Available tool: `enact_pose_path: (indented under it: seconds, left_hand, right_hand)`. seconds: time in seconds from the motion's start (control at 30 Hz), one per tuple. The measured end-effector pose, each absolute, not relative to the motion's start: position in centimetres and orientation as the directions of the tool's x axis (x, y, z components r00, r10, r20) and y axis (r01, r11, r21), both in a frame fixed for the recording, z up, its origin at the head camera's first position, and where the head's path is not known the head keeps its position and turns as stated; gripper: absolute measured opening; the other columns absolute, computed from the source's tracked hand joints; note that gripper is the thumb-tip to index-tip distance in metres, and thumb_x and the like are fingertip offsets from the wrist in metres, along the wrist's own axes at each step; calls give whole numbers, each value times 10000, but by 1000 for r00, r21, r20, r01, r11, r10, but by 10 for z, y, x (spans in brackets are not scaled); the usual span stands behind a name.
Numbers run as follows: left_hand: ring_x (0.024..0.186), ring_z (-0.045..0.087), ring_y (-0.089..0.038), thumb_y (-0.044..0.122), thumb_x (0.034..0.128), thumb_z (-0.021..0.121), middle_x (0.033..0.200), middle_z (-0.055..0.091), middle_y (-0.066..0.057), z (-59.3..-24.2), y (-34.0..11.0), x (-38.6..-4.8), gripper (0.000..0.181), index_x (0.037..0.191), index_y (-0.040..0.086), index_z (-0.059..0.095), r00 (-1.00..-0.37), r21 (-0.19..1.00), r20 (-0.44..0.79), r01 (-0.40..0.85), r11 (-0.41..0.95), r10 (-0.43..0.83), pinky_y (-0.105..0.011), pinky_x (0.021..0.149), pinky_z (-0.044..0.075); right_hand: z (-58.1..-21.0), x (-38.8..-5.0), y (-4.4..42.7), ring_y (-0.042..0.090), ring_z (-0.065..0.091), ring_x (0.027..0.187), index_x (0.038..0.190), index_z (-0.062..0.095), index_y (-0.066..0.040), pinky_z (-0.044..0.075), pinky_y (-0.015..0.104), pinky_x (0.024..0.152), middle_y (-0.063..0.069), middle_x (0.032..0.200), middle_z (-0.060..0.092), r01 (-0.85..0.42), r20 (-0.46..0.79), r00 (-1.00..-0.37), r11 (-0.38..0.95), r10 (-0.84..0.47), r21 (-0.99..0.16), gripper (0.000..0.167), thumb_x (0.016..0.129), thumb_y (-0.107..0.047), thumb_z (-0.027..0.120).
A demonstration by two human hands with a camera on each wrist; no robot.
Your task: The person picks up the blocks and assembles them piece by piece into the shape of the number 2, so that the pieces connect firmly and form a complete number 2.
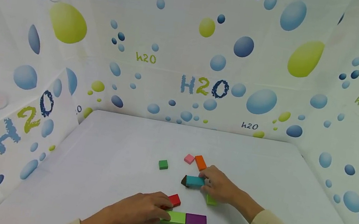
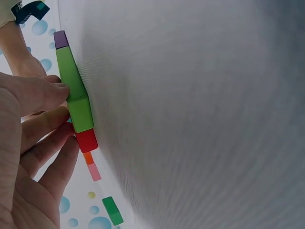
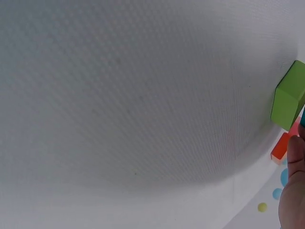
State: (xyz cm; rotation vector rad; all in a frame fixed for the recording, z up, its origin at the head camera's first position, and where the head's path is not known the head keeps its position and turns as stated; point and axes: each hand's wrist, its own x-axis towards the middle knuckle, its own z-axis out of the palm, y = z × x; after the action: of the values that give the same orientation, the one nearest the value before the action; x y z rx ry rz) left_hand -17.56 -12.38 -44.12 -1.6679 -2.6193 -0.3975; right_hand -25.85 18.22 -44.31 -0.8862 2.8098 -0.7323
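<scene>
My left hand [image 1: 138,212] holds a long light green block [image 1: 177,219] at its left end, with the thumb on it in the left wrist view. A purple block [image 1: 196,221] meets its right end in line. Just behind the left fingertips lies a red block [image 1: 174,200], partly covered. My right hand [image 1: 220,186] pinches a teal block [image 1: 194,182] by its right end; the block's left end looks dark. Below that hand sits another light green block [image 1: 211,200], partly hidden by it in the head view and visible in the right wrist view.
Behind the teal block lie an orange block [image 1: 200,163] and a small pink block [image 1: 189,158]. A dark green block [image 1: 163,164] stands further left. The white table [image 1: 108,147] is bordered by a cloth backdrop [image 1: 175,49] printed with bubbles.
</scene>
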Motion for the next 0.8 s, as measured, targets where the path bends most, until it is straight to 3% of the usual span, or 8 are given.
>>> enact_pose_path:
  seconds: [0.47,0.8]
  left_hand:
    - [1244,562,-117,149,931,727,1316,638,35,-443,-125,-175,295,1199,271,748,-419,198,174,901,385,891,-259,945,546]
    - [1244,558,-119,147,929,730,1316,638,32,-443,-124,-175,295,1195,272,749,-411,181,180,907,381,894,-276,946,550]
  right_hand:
    - [-449,-248,176,109,534,1052,1146,654,-109,522,304,946,-66,1081,593,-654,85,-716,624,-693,-428,283,883,-59,747]
    - [-445,-242,166,95,528,1050,1125,665,-136,519,288,951,-78,1064,601,-674,62,-698,625,-713,-394,265,882,-75,750]
